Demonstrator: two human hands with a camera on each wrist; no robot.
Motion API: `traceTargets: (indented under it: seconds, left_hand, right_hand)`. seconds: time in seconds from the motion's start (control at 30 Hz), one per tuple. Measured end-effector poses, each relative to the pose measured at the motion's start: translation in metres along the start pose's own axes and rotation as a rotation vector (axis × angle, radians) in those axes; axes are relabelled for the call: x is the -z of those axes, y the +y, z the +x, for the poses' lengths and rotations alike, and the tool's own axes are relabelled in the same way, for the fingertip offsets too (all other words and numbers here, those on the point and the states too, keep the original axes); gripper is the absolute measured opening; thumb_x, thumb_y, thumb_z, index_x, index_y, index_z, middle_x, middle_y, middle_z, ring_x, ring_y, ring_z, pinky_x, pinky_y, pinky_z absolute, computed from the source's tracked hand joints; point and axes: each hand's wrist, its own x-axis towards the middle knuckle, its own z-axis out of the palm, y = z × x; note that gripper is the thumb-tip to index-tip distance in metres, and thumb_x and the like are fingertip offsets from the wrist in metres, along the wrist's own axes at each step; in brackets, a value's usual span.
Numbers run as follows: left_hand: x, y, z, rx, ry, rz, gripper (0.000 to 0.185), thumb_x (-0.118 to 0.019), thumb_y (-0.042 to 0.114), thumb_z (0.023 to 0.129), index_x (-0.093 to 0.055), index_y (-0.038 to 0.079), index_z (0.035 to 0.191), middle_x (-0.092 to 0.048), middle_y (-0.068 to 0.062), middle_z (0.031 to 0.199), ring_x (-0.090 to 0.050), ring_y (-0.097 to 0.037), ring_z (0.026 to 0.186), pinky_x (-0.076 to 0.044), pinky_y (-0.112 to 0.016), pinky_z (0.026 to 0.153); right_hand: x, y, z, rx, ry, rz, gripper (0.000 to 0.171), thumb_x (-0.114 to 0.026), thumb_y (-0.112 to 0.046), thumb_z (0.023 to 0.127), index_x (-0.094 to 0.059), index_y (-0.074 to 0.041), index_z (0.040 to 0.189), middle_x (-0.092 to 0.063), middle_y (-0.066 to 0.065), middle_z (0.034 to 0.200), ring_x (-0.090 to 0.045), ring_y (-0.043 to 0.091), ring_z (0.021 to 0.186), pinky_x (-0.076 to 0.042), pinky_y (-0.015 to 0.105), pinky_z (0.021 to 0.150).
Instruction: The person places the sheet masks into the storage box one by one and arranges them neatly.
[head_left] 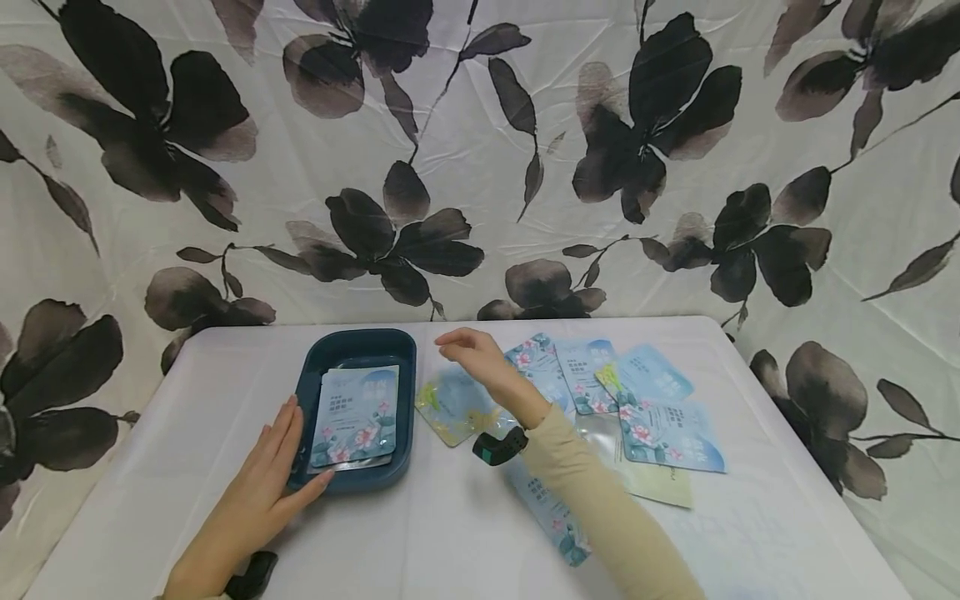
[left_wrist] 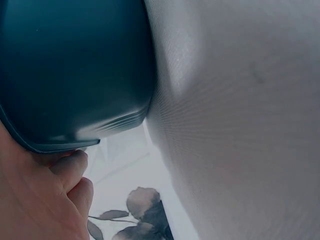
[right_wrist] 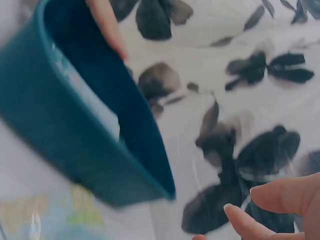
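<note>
Sachets [head_left: 358, 414] sit stacked in the blue tray [head_left: 405, 350] at table [head_left: 450, 533] left; more packets [head_left: 645, 408] fan out on the right. Left hand [head_left: 273, 479] lies flat against the tray's near corner, right hand [head_left: 472, 354] hovers loose, holding nothing. Slick foil, so I reckon a nudge could slide the stack askew.

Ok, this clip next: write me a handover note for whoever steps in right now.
Left hand: flat against the tray's near-left rim, steadying it.
Right hand: empty, fingers relaxed, in the air between tray and loose packets.
Done: a few packets are stacked in the tray.
Left: about eight packets lie spread on the table right of the tray, one beside it and one partly under the right forearm.
</note>
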Motion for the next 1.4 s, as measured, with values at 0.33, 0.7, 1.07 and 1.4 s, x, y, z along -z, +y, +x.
traceTargets:
  seconds: [0.33, 0.7, 1.07, 1.4]
  left_hand:
    - [0.004, 0.0, -0.001, 0.02, -0.016, -0.002, 0.1, -0.069, 0.041, 0.092, -0.007, -0.004, 0.157, 0.004, -0.012, 0.166, -0.004, -0.029, 0.152, 0.004, -0.036, 0.121]
    - [0.002, 0.0, -0.002, 0.013, -0.011, -0.001, 0.1, -0.069, 0.041, 0.092, -0.008, -0.003, 0.157, 0.003, -0.011, 0.166, -0.005, -0.029, 0.152, 0.004, -0.036, 0.121]
    - [0.0, 0.0, -0.001, 0.019, -0.007, -0.005, 0.1, -0.069, 0.041, 0.092, -0.008, -0.003, 0.157, 0.002, -0.012, 0.166, -0.005, -0.028, 0.152, 0.003, -0.038, 0.122]
    - [-0.001, 0.0, -0.001, 0.018, -0.011, 0.003, 0.1, -0.069, 0.042, 0.092, -0.009, -0.003, 0.157, 0.004, -0.01, 0.166, -0.006, -0.029, 0.152, 0.004, -0.036, 0.121]
  right_hand:
    - [0.054, 0.016, -0.01, -0.019, 0.061, 0.064, 0.033, -0.049, -0.012, 0.102, -0.057, 0.005, 0.129, -0.052, 0.021, 0.138, -0.047, 0.043, 0.126, -0.032, 0.058, 0.11]
    - [0.089, 0.042, -0.021, -0.05, 0.171, 0.199, 0.037, -0.05, -0.016, 0.104, -0.054, 0.008, 0.132, -0.058, 0.023, 0.133, -0.05, 0.043, 0.126, -0.033, 0.054, 0.111]
    - [0.098, 0.084, -0.035, -0.09, 0.226, -0.021, 0.032, -0.055, -0.013, 0.101, -0.059, 0.006, 0.126, -0.062, 0.022, 0.123, -0.059, 0.037, 0.112, -0.047, 0.046, 0.098]
    - [0.093, 0.091, -0.04, 0.032, 0.046, -0.431, 0.056, -0.087, -0.013, 0.075, -0.063, 0.001, 0.123, -0.063, 0.015, 0.115, -0.057, 0.027, 0.098, -0.049, 0.041, 0.086]
